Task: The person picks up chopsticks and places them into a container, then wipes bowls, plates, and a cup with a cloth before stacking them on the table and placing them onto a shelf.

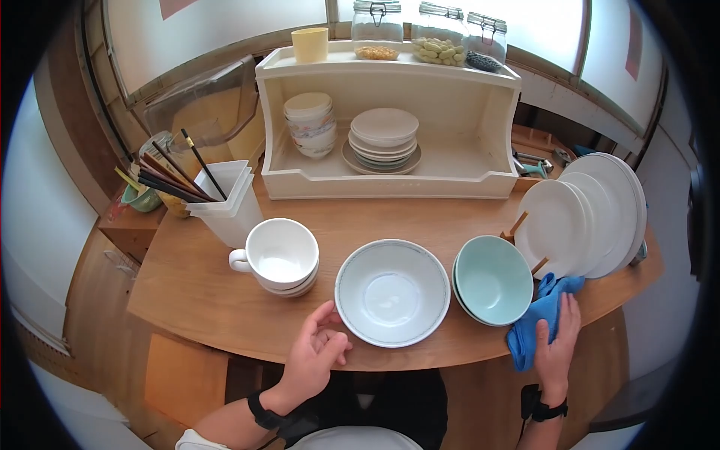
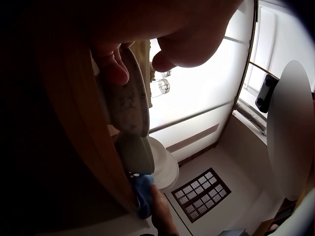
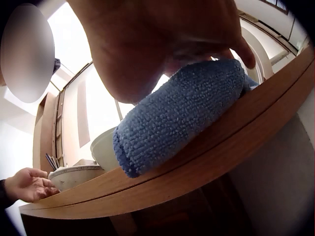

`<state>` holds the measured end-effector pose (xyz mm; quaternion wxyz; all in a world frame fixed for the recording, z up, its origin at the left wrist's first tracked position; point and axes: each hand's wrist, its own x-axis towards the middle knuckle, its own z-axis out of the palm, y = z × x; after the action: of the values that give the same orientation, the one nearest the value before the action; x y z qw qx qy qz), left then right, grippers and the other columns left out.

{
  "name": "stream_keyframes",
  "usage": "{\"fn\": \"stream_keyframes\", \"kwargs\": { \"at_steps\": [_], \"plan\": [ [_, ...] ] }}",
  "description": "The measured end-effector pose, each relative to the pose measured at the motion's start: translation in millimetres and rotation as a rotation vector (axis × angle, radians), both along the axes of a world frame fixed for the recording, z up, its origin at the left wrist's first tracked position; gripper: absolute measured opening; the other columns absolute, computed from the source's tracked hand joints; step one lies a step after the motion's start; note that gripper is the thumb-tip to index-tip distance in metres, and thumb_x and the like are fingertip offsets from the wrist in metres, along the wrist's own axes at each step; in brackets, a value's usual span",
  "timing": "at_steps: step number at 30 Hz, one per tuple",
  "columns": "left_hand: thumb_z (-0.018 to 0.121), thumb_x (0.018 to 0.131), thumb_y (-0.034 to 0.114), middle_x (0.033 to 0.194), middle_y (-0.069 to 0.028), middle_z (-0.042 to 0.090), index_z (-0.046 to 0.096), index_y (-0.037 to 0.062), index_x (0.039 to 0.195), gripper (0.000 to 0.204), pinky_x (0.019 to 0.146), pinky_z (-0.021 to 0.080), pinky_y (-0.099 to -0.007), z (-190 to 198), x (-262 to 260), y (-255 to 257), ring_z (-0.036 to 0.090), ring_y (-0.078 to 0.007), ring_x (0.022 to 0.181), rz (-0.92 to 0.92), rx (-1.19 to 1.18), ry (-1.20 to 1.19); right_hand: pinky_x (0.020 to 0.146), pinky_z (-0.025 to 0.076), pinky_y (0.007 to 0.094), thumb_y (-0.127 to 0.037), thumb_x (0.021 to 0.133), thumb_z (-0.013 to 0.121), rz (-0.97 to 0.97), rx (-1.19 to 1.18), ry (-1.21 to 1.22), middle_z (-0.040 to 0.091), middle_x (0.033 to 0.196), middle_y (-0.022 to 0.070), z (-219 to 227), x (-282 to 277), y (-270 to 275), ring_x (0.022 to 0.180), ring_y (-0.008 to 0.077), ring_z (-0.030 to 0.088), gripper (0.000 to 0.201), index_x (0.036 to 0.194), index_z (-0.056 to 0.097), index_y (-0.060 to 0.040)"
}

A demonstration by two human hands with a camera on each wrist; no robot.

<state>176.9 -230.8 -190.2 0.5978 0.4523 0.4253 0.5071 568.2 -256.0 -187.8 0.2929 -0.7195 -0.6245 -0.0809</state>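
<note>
A large white bowl (image 1: pixel 392 293) with a thin patterned rim sits near the table's front edge. At its left side is my left hand (image 1: pixel 315 350), fingers loosely bent, fingertips right at the rim and nothing gripped. My right hand (image 1: pixel 556 349) rests on a crumpled blue cloth (image 1: pixel 531 337), its fingers extended along the cloth's right side. In the right wrist view the terry cloth (image 3: pixel 182 113) lies at the table edge under that palm. Pale green bowls (image 1: pixel 493 280), nested together, stand between the white bowl and the cloth.
White plates (image 1: pixel 555 225) stand upright in a wooden rack behind the cloth. Stacked white cups (image 1: pixel 283 253) and a chopstick holder (image 1: pixel 229 206) are on the left. A cream shelf (image 1: pixel 390 187) with bowls and small plates spans the back, glass jars (image 1: pixel 439 49) on top.
</note>
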Motion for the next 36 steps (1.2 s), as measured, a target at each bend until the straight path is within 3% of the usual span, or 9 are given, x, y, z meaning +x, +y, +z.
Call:
{"fn": "stream_keyframes", "kwargs": {
  "at_steps": [3, 6, 10, 12, 18, 23, 27, 30, 36],
  "plan": [
    [0.053, 0.093, 0.007, 0.120, -0.0125, 0.050, 0.035, -0.0020, 0.137, 0.048, 0.068, 0.050, -0.0233, -2, -11, -20, 0.057, -0.0142, 0.090, 0.112, 0.071, 0.018, 0.107, 0.029, 0.0480, -0.032, 0.095, 0.054, -0.018, 0.165, 0.001, 0.042, 0.139, 0.0219, 8, -4, -3, 0.129, 0.0390, 0.038, 0.051, 0.132, 0.046, 0.0026],
    [0.054, 0.092, 0.011, 0.119, -0.0097, 0.049, 0.048, -0.0016, 0.126, 0.036, 0.067, 0.048, -0.0246, -3, -41, -28, 0.056, -0.0134, 0.087, 0.321, 0.541, 0.305, 0.107, 0.030, 0.0469, -0.025, 0.094, 0.056, -0.020, 0.211, -0.036, 0.046, 0.135, 0.0211, 16, -9, -13, 0.128, 0.0377, 0.040, 0.041, 0.125, 0.051, 0.0031],
    [0.051, 0.095, 0.015, 0.116, -0.0090, 0.050, 0.052, -0.0015, 0.121, 0.031, 0.070, 0.046, -0.0273, 17, -82, -18, 0.054, -0.0141, 0.083, 0.565, 0.765, 0.554, 0.064, 0.042, 0.0279, -0.008, 0.090, 0.059, 0.201, 0.307, 0.196, 0.058, 0.080, 0.0083, 33, -40, -18, 0.069, 0.0148, 0.053, 0.026, 0.113, 0.057, 0.0024],
    [0.051, 0.095, 0.016, 0.107, -0.0094, 0.052, 0.054, -0.0014, 0.116, 0.027, 0.071, 0.046, -0.0275, 27, -95, -16, 0.053, -0.0144, 0.081, 0.594, 0.707, 0.537, 0.061, 0.042, 0.0273, -0.009, 0.089, 0.061, 0.250, 0.168, 0.285, 0.058, 0.075, 0.0066, 46, -57, -19, 0.065, 0.0133, 0.053, 0.026, 0.112, 0.058, 0.0019],
    [0.055, 0.092, 0.010, 0.106, -0.0106, 0.054, 0.057, -0.0017, 0.111, 0.022, 0.076, 0.048, -0.0255, 8, -57, -23, 0.057, -0.0145, 0.087, 0.183, 0.502, 0.407, 0.051, 0.040, 0.0245, -0.008, 0.085, 0.066, 0.443, -0.258, 0.576, 0.057, 0.065, 0.0026, 62, -107, -18, 0.053, 0.0099, 0.051, 0.025, 0.107, 0.059, 0.0018],
    [0.057, 0.091, 0.004, 0.130, -0.0133, 0.044, 0.025, -0.0026, 0.144, 0.062, 0.088, 0.048, -0.0290, -12, -17, -13, 0.052, -0.0178, 0.111, -0.006, 0.150, 0.095, 0.064, 0.045, 0.0262, -0.007, 0.084, 0.064, 0.329, 0.111, 0.247, 0.059, 0.084, 0.0096, 52, -83, -8, 0.074, 0.0155, 0.058, 0.024, 0.106, 0.058, 0.0015],
    [0.059, 0.093, 0.012, 0.132, -0.0181, 0.041, 0.020, -0.0067, 0.144, 0.067, 0.089, 0.048, -0.0310, -6, -2, 17, 0.050, -0.0212, 0.115, 0.021, -0.013, -0.207, 0.087, 0.045, 0.0338, -0.008, 0.084, 0.062, 0.049, 0.219, 0.108, 0.055, 0.113, 0.0169, 34, -29, 1, 0.105, 0.0255, 0.055, 0.033, 0.115, 0.054, 0.0018],
    [0.057, 0.094, 0.016, 0.136, -0.0165, 0.042, 0.009, -0.0047, 0.147, 0.074, 0.081, 0.053, -0.0287, 1, 2, 39, 0.052, -0.0189, 0.114, -0.103, -0.022, -0.122, 0.113, 0.023, 0.0432, -0.008, 0.081, 0.061, 0.075, 0.038, 0.224, 0.032, 0.145, 0.0238, 6, -7, -4, 0.135, 0.0391, 0.030, 0.065, 0.140, 0.035, 0.0011],
    [0.058, 0.092, 0.016, 0.112, -0.0122, 0.059, 0.032, -0.0023, 0.140, 0.058, 0.050, 0.053, -0.0221, 25, 2, 56, 0.062, -0.0121, 0.080, -0.171, 0.019, 0.380, 0.110, 0.027, 0.0448, -0.011, 0.082, 0.065, 0.023, -0.007, 0.125, 0.037, 0.142, 0.0240, -10, -13, -4, 0.131, 0.0406, 0.034, 0.066, 0.140, 0.036, -0.0003]
  ]
}}
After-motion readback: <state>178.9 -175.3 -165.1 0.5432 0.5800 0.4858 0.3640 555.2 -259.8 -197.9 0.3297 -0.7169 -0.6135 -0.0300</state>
